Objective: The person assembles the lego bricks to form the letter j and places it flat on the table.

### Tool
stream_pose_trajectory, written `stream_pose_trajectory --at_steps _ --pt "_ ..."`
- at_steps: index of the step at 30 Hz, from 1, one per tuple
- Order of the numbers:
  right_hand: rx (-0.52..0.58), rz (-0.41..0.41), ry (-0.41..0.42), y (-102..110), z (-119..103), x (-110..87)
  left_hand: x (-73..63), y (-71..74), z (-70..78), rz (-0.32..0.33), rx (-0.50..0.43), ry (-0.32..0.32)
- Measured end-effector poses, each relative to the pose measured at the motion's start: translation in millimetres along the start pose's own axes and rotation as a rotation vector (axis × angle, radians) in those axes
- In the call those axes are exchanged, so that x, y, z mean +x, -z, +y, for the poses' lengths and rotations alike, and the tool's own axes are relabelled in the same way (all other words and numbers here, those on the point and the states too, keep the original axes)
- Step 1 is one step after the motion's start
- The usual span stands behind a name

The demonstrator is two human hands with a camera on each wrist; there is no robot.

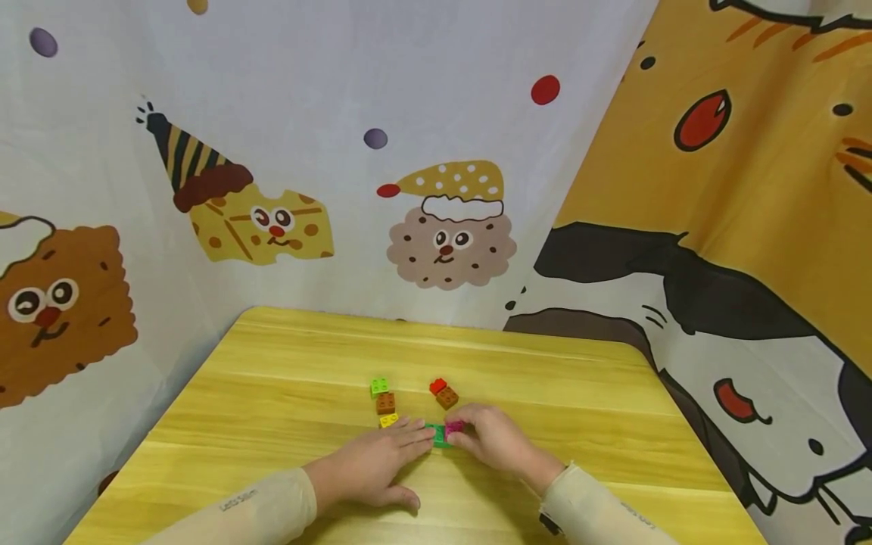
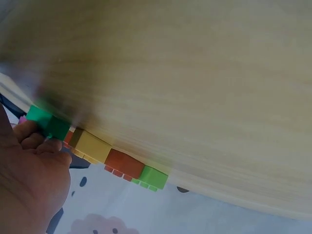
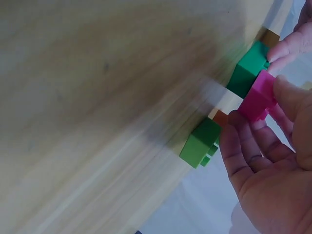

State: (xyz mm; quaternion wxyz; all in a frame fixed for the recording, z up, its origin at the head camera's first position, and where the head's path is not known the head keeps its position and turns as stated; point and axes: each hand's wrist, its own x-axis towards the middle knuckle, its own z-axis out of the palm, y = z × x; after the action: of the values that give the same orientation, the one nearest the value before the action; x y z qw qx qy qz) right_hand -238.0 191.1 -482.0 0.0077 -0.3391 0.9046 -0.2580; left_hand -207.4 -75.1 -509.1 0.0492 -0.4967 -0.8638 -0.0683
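My right hand [image 1: 496, 439] pinches a pink toy building brick [image 3: 258, 96] between thumb and fingers. The pink brick overlaps one end of a dark green brick [image 1: 439, 435], with its studs showing beside the pink one in the head view. My left hand [image 1: 373, 463] lies palm down with fingers extended, fingertips at the green brick's left end and the thumb spread out. Just beyond the left fingers sits a yellow brick [image 1: 389, 420], partly covered in the head view.
Behind the yellow brick, a brown brick [image 1: 385, 403] and a light green brick [image 1: 379, 387] continue a row. To the right of it, a red brick [image 1: 438, 387] touches a second brown brick [image 1: 446, 397]. A printed cloth [image 1: 354, 295] hangs behind the wooden table [image 1: 286, 378].
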Motion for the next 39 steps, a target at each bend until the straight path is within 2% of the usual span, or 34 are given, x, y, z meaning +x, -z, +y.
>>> stream_pose_trajectory --at_steps 8,11,20,31,35,39 --pt "0.178 -0.017 -0.11 -4.3 1.3 1.5 0.1 -2.1 1.1 0.007 0.013 -0.009" --pt "0.233 -0.022 -0.119 -4.4 1.5 2.6 0.0 -2.5 1.1 0.011 0.014 -0.012" --pt "0.336 -0.048 -0.145 -5.1 6.2 6.7 -1.2 -6.5 0.1 0.018 0.019 -0.027" --pt "0.377 -0.058 -0.17 -3.7 7.9 7.7 -1.1 -5.5 0.1 0.034 0.024 -0.036" --pt "0.385 -0.063 -0.18 -4.0 8.5 7.6 -1.8 -3.6 0.8 0.025 0.006 -0.014" --pt "0.394 -0.058 -0.191 -3.4 8.0 7.3 -3.3 1.4 -0.1 0.033 -0.006 0.071"
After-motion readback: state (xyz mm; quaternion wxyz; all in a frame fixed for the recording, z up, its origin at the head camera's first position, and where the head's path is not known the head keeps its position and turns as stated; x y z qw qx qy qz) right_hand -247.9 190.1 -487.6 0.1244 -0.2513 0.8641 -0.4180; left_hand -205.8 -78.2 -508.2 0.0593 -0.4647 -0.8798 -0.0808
